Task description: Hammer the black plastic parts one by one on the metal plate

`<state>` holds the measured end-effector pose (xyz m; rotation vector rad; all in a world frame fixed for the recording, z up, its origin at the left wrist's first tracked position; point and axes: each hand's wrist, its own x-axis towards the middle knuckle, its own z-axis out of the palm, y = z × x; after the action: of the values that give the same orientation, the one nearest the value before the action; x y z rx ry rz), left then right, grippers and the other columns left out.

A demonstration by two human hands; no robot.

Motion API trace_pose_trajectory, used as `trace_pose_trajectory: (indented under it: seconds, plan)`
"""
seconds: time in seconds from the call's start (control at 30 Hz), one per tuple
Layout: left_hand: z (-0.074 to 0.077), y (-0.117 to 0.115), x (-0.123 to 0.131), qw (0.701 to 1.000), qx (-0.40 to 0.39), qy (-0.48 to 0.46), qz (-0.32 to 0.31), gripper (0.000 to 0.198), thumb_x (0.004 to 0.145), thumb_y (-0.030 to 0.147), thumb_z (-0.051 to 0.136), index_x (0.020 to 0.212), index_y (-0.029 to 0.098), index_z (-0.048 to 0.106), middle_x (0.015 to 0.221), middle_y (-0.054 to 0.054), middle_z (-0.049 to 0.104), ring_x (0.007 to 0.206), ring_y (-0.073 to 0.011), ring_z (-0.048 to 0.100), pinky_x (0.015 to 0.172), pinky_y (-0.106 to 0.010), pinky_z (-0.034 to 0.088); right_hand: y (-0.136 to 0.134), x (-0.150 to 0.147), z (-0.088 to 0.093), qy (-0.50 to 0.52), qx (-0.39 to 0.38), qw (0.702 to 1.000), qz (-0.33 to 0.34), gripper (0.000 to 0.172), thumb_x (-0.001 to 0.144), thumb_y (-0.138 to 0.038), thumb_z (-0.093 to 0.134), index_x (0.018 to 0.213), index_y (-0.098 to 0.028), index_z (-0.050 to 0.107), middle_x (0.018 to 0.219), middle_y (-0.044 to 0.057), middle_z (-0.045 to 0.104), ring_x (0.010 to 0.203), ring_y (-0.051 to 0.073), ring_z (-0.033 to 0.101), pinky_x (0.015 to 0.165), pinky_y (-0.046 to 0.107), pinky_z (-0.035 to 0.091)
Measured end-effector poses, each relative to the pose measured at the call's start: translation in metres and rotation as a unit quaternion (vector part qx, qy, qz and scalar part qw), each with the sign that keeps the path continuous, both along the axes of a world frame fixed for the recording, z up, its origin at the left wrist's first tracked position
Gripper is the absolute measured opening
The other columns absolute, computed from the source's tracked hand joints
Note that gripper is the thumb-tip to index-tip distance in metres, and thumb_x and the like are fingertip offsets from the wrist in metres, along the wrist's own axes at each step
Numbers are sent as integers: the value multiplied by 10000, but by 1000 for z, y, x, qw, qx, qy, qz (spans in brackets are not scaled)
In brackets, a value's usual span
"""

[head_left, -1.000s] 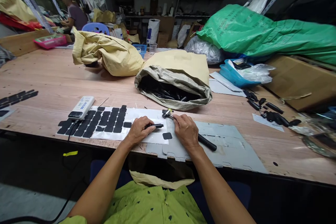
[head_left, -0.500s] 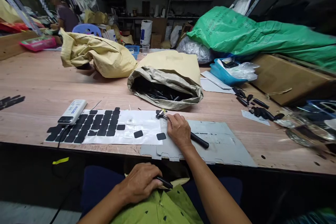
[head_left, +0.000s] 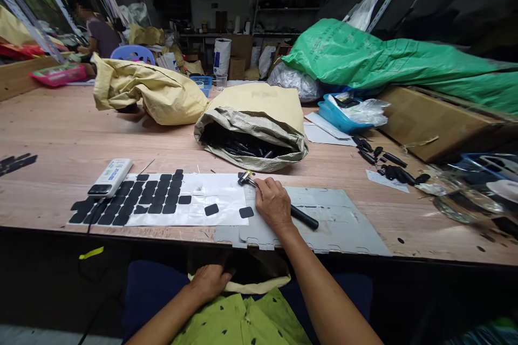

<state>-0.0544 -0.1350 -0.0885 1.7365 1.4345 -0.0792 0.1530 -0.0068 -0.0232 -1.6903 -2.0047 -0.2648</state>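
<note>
My right hand (head_left: 273,202) is closed round a small hammer (head_left: 303,217), its metal head to the left over the edge of the white sheet (head_left: 226,188) and its black handle sticking out to the right above a grey board (head_left: 335,221). Below the table edge, my left hand (head_left: 211,282) is at the rim of an open cream bag (head_left: 263,284) on my lap. Its fingertips are in shadow, so what they hold, if anything, is hidden. Rows of black rounded squares (head_left: 162,192) lie on the white sheet, with a few loose ones nearer the hammer.
An open sack (head_left: 263,102) of black parts stands behind the sheet. A white device (head_left: 113,175) rests at the sheet's left. Black pieces (head_left: 399,173), a blue basket (head_left: 338,113) and a cardboard box (head_left: 437,124) are on the right. A person (head_left: 99,29) sits far left.
My left hand has moved down and left to the bag's mouth, and the black piece it held is out of sight. My right hand stays on the hammer. The view has shifted slightly.
</note>
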Motion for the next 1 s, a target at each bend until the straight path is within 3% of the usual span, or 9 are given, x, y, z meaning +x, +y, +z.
trace_pose_trajectory:
  seconds: [0.13, 0.27, 0.33, 0.37, 0.43, 0.5, 0.63, 0.83, 1.0]
  plan:
    - [44, -1, 8, 991, 24, 34, -130, 363, 873, 359, 555, 1192, 232, 671, 1075, -119, 732, 1036, -337, 674, 879, -429, 506, -1, -1, 1, -3, -1, 1000, -2, 275, 890, -144, 493, 1094, -192, 671, 897, 59, 587, 840, 196, 454, 717, 308, 309]
    - [108, 24, 17, 953, 78, -134, -259, 269, 873, 394, 625, 1078, 246, 718, 970, -55, 752, 861, -235, 699, 758, -301, 509, -1, -2, 1, -7, -1, 1000, -4, 263, 893, -147, 493, 1085, -192, 666, 895, 63, 585, 847, 202, 453, 722, 314, 304]
    - [132, 57, 23, 935, 102, -230, -252, 261, 922, 407, 585, 1072, 241, 719, 949, -24, 752, 805, -169, 685, 721, -245, 496, 0, -2, 1, -7, -3, 1000, -7, 256, 891, -153, 497, 1081, -195, 664, 897, 64, 583, 845, 203, 449, 717, 315, 296]
    - [139, 78, 27, 934, 138, -248, -217, 251, 936, 385, 568, 1059, 228, 722, 949, -23, 747, 797, -155, 674, 724, -241, 494, 0, -2, 1, -6, -5, 1000, -9, 253, 889, -155, 498, 1077, -196, 663, 895, 64, 581, 841, 202, 447, 711, 314, 291]
    - [144, 127, 35, 932, 252, -237, -109, 230, 937, 308, 564, 1081, 204, 710, 996, -43, 733, 818, -158, 654, 747, -260, 497, 0, -2, 1, -1, -8, 1000, -10, 250, 886, -158, 498, 1074, -195, 660, 897, 64, 581, 838, 201, 446, 703, 312, 283]
    - [138, 176, 44, 918, 358, -168, 0, 230, 924, 264, 582, 1116, 205, 695, 1096, -67, 701, 927, -188, 630, 822, -302, 491, 1, -1, 1, 6, -12, 1000, -4, 247, 883, -162, 503, 1073, -195, 656, 901, 63, 582, 848, 201, 449, 706, 310, 282]
    - [122, 245, 57, 902, 425, -24, 72, 248, 895, 283, 628, 1127, 214, 687, 1158, -72, 670, 1086, -251, 549, 959, -380, 428, 1, -1, 3, 18, -19, 1000, 4, 239, 871, -160, 522, 1065, -200, 656, 906, 60, 583, 875, 203, 459, 727, 308, 295]
    - [114, 263, 70, 916, 391, 73, 56, 248, 898, 351, 615, 1082, 219, 717, 1133, -95, 655, 1136, -300, 478, 955, -416, 391, 2, -1, 4, 19, -25, 1000, -1, 232, 871, -173, 534, 1066, -204, 655, 921, 60, 586, 889, 203, 464, 736, 308, 308]
    - [118, 261, 69, 923, 376, 55, 56, 198, 874, 348, 649, 997, 215, 729, 1099, -96, 635, 1113, -300, 482, 942, -422, 389, 1, -1, 4, 19, -24, 1000, 1, 241, 877, -175, 522, 1073, -201, 659, 922, 64, 589, 887, 205, 467, 731, 307, 311]
